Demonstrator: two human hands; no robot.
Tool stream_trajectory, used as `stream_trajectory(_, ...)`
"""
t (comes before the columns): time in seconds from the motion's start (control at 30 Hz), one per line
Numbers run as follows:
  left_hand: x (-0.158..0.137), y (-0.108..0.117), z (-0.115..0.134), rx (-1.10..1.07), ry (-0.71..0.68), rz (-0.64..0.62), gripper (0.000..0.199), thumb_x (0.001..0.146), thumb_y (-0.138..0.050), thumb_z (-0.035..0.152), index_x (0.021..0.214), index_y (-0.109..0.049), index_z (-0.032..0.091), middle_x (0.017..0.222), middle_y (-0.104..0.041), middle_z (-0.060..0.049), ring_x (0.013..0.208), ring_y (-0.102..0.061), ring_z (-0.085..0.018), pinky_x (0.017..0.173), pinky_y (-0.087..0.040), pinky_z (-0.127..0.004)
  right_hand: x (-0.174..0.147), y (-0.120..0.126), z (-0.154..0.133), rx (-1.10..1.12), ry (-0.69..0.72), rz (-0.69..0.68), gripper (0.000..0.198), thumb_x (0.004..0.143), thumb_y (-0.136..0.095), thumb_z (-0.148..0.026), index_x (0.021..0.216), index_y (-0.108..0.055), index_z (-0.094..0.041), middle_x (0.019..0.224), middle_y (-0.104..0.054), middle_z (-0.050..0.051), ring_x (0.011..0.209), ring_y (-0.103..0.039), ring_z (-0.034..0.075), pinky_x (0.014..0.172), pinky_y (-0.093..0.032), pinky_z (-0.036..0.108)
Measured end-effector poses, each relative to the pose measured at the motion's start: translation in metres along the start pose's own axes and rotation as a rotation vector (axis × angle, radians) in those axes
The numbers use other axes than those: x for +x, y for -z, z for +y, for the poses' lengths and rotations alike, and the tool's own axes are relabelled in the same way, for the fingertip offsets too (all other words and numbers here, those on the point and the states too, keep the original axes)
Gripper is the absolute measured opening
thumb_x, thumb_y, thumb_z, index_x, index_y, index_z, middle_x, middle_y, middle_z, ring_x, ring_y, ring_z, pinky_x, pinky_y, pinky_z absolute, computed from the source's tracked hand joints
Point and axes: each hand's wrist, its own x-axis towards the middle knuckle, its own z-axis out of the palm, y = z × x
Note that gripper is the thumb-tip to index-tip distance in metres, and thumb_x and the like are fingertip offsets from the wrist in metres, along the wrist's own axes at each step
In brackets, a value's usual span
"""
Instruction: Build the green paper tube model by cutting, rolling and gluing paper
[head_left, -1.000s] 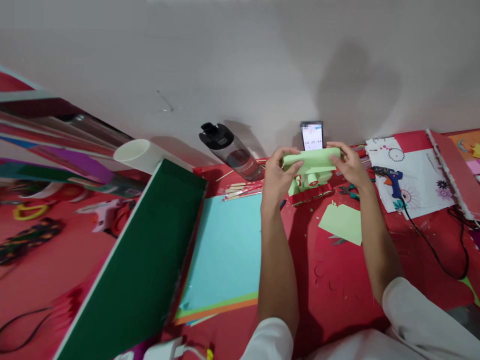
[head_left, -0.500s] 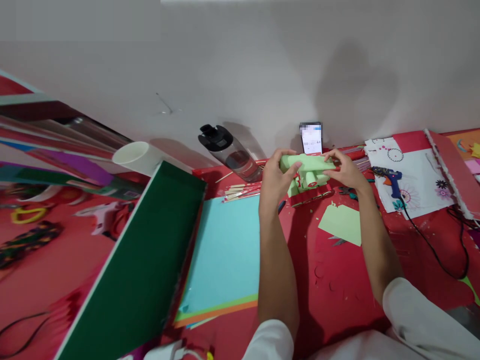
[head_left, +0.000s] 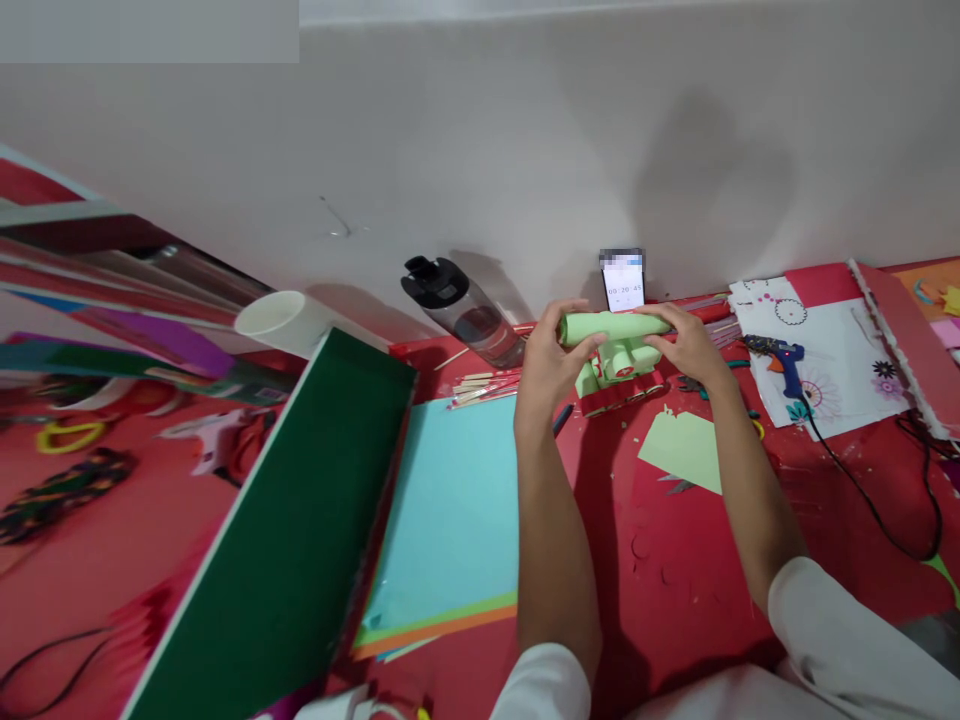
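Observation:
A light green rolled paper tube (head_left: 611, 325) lies crosswise between my two hands, over a green and red paper model (head_left: 619, 368) on the red table. My left hand (head_left: 551, 350) grips the tube's left end between thumb and fingers. At the narrower right end, my right hand (head_left: 682, 340) pinches it with the fingertips. Whether the tube touches the model beneath is hard to tell. Below my right hand lies a cut piece of pale green paper (head_left: 682, 445), with scissors (head_left: 679, 486) partly under it.
A phone (head_left: 624, 280) showing a timer leans on the wall. Left stand a water bottle (head_left: 465, 310), a white cup (head_left: 274, 318) and a green board (head_left: 277, 540) beside blue paper sheets (head_left: 450, 510). Right, a blue glue gun (head_left: 784, 365) with its cord lies on patterned paper.
The tube has turned slightly in my hands, and its round left end now shows more clearly. Both hands stay at its ends. The camera view has shifted a little.

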Motion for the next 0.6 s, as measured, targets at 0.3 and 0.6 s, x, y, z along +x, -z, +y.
stream_trajectory(0.3, -0.0025, 0.0019, 0.0019, 0.017, 0.016, -0.018, 0.038, 0.087, -0.079, 0.028, 0.123, -0.066, 0.026, 0.108, -0.070, -0.004, 0.092, -0.067, -0.018, 0.081, -0.057, -0.031, 0.0003, -0.0032, 0.0027, -0.111, 0.051, -0.033, 0.056, 0.092, -0.058, -0.012, 0.142, -0.067, -0.035, 0.131, -0.068, 0.007, 0.123, -0.063, 0.030, 0.111, -0.048, 0.051)
stream_trajectory(0.6, -0.0024, 0.0024, 0.0030, 0.027, 0.007, -0.016, 0.040, 0.088, -0.078, 0.028, 0.126, -0.066, 0.025, 0.115, -0.072, -0.006, 0.091, -0.068, -0.019, 0.082, -0.058, -0.034, -0.0012, -0.0096, 0.0009, -0.142, 0.070, -0.177, 0.057, 0.107, -0.050, -0.043, 0.163, -0.041, -0.039, 0.153, -0.059, 0.006, 0.141, -0.051, 0.032, 0.121, -0.038, 0.060)
